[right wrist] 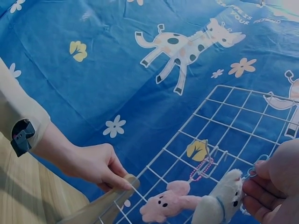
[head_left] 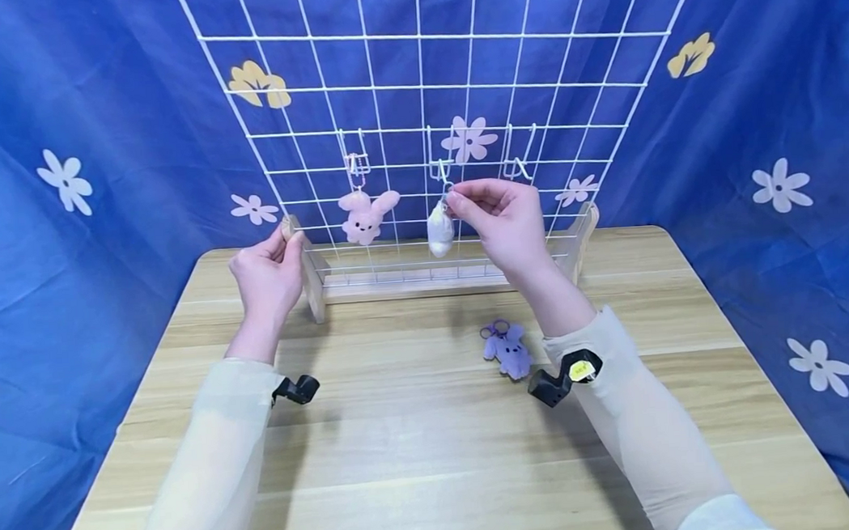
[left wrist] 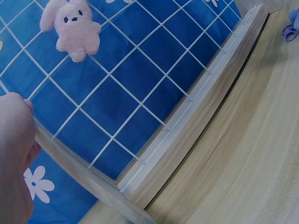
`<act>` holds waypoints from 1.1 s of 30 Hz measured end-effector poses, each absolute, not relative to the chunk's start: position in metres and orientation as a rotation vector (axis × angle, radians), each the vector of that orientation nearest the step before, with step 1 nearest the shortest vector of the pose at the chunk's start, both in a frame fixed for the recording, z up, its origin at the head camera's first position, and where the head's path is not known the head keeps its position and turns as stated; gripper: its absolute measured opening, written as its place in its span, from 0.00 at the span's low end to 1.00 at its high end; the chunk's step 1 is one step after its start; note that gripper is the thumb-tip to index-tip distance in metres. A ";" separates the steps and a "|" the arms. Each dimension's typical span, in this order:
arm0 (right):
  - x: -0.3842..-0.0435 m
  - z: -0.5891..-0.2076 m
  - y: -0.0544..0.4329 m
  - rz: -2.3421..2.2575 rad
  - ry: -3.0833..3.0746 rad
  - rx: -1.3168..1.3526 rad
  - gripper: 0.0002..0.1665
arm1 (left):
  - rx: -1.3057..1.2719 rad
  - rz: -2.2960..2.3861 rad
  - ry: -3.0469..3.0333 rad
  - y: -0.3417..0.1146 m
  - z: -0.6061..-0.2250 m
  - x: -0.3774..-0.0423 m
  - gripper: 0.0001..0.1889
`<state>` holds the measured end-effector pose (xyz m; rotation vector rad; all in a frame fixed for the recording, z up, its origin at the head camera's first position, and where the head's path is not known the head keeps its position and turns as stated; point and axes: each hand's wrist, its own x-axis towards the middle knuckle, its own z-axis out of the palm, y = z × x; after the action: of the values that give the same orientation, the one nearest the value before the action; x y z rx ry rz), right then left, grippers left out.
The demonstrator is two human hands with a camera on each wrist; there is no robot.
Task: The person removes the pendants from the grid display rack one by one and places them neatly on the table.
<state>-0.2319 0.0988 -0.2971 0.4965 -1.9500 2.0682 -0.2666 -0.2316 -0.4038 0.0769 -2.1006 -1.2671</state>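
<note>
My right hand [head_left: 505,219] pinches the metal ring of a white plush keychain [head_left: 440,230] between thumb and fingertips. The ring is right at the middle hook [head_left: 440,169] of a white wire grid, and the plush dangles below it. A pale blue ring [right wrist: 263,158] and a blue band round the plush show in the right wrist view. With thumb and curled fingers, my left hand [head_left: 268,274] grips the top of the stand's left wooden upright [head_left: 312,276]. Left of the white plush, a pink bunny plush keychain [head_left: 362,218] hangs by a pink bead chain from the left hook.
A purple plush keychain [head_left: 510,353] with rings lies on the wooden table [head_left: 393,461], below my right forearm. The right hook [head_left: 517,168] holds nothing. A wooden crossbar [head_left: 426,287] supports the grid's lower edge. Behind it hangs a blue patterned curtain [head_left: 122,89].
</note>
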 end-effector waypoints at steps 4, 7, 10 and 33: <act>-0.228 -0.298 0.101 2.052 -1.948 0.522 0.07 | 0.084 -1.269 -2.109 -0.232 -0.403 -0.266 0.16; -0.225 -0.299 0.102 2.079 -1.939 0.526 0.07 | 0.085 -1.267 -2.116 -0.232 -0.404 -0.266 0.16; -0.223 -0.300 0.104 2.110 -1.930 0.530 0.06 | 0.085 -1.260 -2.118 -0.232 -0.404 -0.266 0.16; -0.202 -0.328 0.116 2.173 -1.969 0.542 0.07 | 0.076 -1.243 -2.112 -0.232 -0.405 -0.268 0.15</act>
<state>-0.2017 0.1159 -0.3284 0.5422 -1.9687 2.1732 -0.2680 -0.2323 -0.4045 0.0757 -2.1121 -1.2429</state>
